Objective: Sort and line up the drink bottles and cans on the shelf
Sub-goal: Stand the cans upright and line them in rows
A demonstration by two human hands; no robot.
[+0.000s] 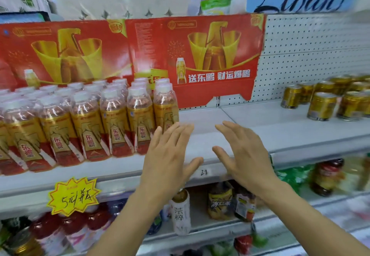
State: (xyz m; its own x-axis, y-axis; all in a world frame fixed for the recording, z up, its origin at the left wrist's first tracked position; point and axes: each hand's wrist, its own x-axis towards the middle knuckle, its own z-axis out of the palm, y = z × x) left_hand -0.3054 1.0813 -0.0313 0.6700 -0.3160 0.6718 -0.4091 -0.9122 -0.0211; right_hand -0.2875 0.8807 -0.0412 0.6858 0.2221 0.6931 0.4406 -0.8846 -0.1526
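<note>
Hovering over bare shelf (pixel 280 135): left hand (pixel 170 155) and right hand (pixel 242 155), fingers spread, holding nothing; bottles (pixel 112 115) standing left, cans (pixel 324 103) right

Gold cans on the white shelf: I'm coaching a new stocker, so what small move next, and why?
Probably reach the open right hand right to the gold metal cans: they stand scattered, while the plastic bottles with gold-red labels already form rows and both hands are free.

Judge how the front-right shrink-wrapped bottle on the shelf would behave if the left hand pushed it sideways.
The wrapped bottle is tall and narrow, so a high push would probably tip it. It looks full, likely heavy. Its film looks glossy, perhaps slippery, and may drag neighbouring bottles. The left hand hovers open beside it.
</note>
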